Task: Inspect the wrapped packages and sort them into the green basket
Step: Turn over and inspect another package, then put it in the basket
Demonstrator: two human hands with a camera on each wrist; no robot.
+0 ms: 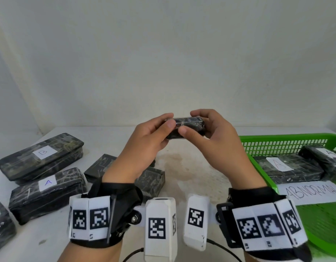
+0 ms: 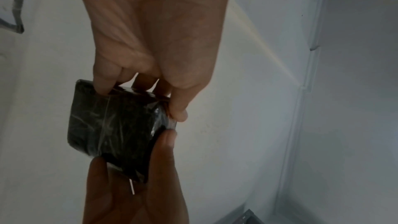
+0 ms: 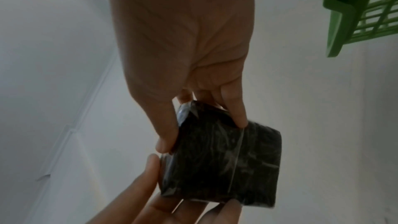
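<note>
Holding the small wrapped package up above the desk between us, we have our left hand and right hand each pinching one end, thumbs near the middle. It looks light and stiff, though the glossy film is likely slippery, so the short ends seem the best hold. It is dark, mottled and unlabelled on the faces shown; the green basket sits to the right.

White table: pkgs, green basket
</note>
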